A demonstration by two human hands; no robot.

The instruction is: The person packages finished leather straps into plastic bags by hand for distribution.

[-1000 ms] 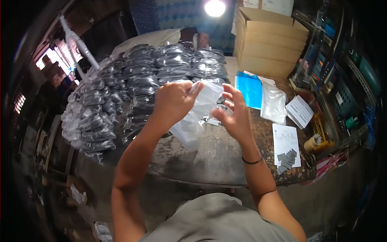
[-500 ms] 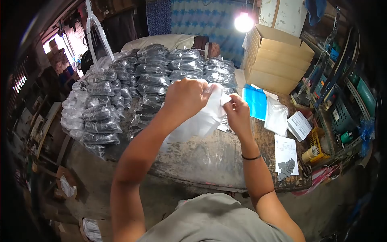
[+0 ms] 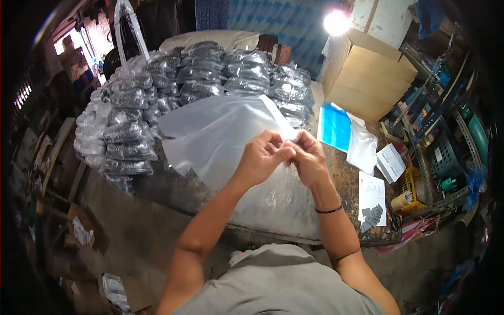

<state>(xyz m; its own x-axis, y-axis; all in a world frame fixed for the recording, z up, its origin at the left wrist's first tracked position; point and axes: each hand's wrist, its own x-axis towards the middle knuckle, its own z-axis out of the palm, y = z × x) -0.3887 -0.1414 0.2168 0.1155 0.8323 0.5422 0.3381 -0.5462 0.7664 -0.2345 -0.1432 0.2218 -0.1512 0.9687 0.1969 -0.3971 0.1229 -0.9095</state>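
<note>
A large translucent plastic bag (image 3: 226, 126) spreads out over the worn table in front of me. My left hand (image 3: 265, 157) pinches its edge with closed fingers. Right beside it, my right hand (image 3: 308, 157) also grips the edge, thumb and fingers pressed together, with a dark band on that wrist. The two hands nearly touch, and the gathered plastic between them is partly hidden by the fingers. Behind the bag stand stacks of dark items packed in clear plastic (image 3: 247, 71), with another packed pile (image 3: 126, 131) to the left.
To the right lie a blue sheet (image 3: 334, 127), folded clear bags (image 3: 362, 147), and a printed paper (image 3: 371, 194) with small grey tags on it. Cardboard boxes (image 3: 367, 79) stand at the back right, near a lit bulb (image 3: 336, 22). Shelving with a yellow basket (image 3: 412, 189) borders the right side.
The bag was bunched up near my raised hands and is now spread wide to the left. Both hands have come lower and closer together, the left one moving right.
</note>
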